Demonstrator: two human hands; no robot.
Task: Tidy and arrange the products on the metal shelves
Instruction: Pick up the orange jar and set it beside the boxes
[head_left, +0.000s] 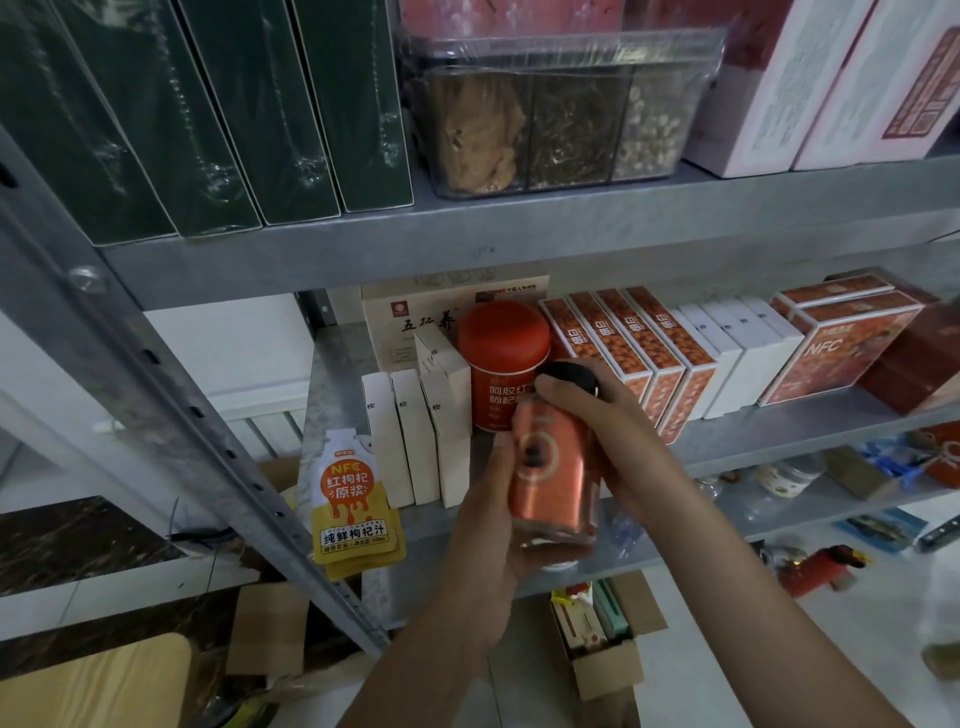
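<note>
Orange bottle (550, 478) is gripped in curled fingers of left hand (485, 530) and right hand (602, 415); red canister (501, 364) may be toppled during shelving.

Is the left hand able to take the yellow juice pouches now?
Probably not yet: the left hand holds the orange bottle. Nothing stands between it and the yellow juice pouches, so once freed it likely reaches them.

Dim, soft indoor light; glare on plastic wrap (566, 52) up top; wide-angle bending at edges; slight overall blur.
</note>
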